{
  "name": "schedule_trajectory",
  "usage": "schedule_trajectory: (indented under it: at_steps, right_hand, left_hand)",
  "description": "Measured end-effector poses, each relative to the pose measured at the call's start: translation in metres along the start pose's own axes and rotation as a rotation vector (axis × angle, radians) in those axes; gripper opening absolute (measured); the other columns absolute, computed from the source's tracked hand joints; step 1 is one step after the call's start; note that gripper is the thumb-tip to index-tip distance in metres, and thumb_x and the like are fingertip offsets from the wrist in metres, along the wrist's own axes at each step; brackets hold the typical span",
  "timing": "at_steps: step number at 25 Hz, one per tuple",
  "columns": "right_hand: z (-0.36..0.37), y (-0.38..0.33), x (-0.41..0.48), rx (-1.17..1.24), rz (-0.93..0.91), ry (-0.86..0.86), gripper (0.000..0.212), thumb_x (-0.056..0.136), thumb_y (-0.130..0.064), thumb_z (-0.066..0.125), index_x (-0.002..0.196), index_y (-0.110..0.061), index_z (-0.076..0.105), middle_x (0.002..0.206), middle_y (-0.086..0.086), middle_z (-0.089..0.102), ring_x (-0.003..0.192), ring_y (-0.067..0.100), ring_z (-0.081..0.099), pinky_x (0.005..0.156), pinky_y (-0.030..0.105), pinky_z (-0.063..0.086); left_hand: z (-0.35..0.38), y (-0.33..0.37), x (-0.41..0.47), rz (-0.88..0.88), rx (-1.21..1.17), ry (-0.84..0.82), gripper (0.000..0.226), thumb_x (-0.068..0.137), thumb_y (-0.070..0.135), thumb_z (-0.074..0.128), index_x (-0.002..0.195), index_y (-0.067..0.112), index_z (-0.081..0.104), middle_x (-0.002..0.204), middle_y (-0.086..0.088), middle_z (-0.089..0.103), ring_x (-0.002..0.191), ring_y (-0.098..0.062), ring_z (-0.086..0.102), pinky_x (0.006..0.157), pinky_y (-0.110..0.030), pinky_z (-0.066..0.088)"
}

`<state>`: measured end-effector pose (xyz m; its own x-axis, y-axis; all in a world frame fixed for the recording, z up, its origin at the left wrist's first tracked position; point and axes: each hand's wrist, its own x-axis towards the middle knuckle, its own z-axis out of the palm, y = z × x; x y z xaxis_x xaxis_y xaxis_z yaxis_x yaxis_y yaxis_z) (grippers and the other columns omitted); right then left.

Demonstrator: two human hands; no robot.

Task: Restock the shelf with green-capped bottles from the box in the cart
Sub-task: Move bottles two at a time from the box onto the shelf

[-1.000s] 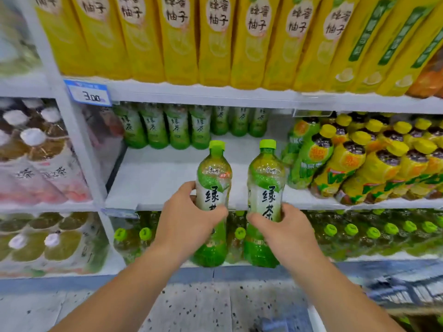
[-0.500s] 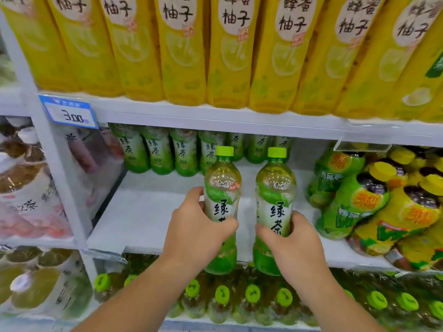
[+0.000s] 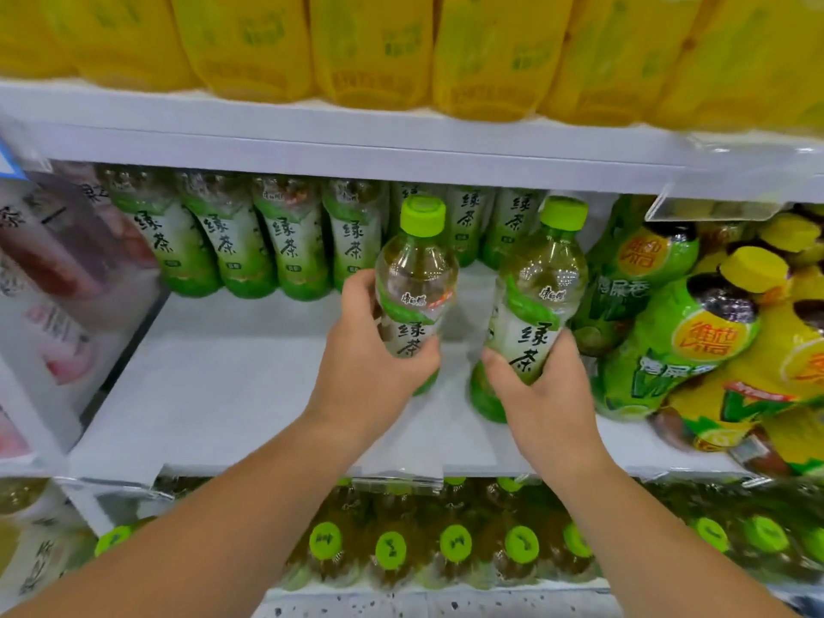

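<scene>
Gripping upright left bottle [image 3: 414, 278] and right bottle [image 3: 535, 301], left hand [image 3: 370, 376] and right hand [image 3: 541, 394] are holding short of back row [image 3: 249, 243] at twelve o'clock, left seemingly nearer.

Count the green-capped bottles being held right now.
2. The left bottle is gripped by the left hand, the right bottle by the right hand, both over the middle shelf. Neither hand seems to hide another.

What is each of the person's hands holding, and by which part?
The left hand grips the left green-capped bottle around its labelled middle. The right hand grips the right green-capped bottle around its lower label, above the base.
</scene>
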<state>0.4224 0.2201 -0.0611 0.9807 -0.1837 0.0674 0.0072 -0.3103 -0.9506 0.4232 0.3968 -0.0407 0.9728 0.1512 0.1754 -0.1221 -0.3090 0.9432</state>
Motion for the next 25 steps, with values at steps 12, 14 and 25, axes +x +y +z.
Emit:
schedule_trajectory:
  at_steps: [12, 14, 25]
  right_hand:
    - [-0.016, 0.027, -0.017, -0.090, -0.012, -0.185, 0.049, 0.082, -0.022, 0.080, 0.112, -0.046, 0.050, 0.106, -0.037, 0.064, 0.102, -0.020, 0.057, 0.083, 0.003, 0.047]
    - [-0.014, 0.028, -0.012, -0.140, -0.027, -0.169, 0.050, 0.081, -0.019, 0.081, 0.107, -0.050, 0.051, 0.103, -0.039, 0.063, 0.100, -0.020, 0.058, 0.080, -0.001, 0.044]
    - [0.031, 0.045, 0.090, -0.062, -0.115, -0.064, 0.049, 0.078, -0.016, 0.082, 0.117, -0.028, 0.054, 0.105, -0.015, 0.070, 0.097, 0.000, 0.068, 0.090, 0.031, 0.056]
  left_hand:
    - [0.010, -0.048, -0.019, -0.031, 0.181, 0.053, 0.067, 0.080, 0.031, 0.082, 0.139, 0.034, 0.052, 0.117, 0.015, 0.054, 0.107, 0.006, 0.055, 0.096, -0.023, 0.052]
    - [0.010, -0.050, -0.015, -0.030, 0.189, 0.072, 0.059, 0.079, 0.031, 0.083, 0.133, 0.030, 0.058, 0.116, 0.015, 0.059, 0.107, 0.002, 0.058, 0.097, -0.027, 0.053]
    - [0.033, -0.053, 0.051, -0.020, 0.299, 0.171, 0.041, 0.080, 0.029, 0.082, 0.119, 0.024, 0.070, 0.114, 0.000, 0.068, 0.101, -0.018, 0.065, 0.092, -0.035, 0.055]
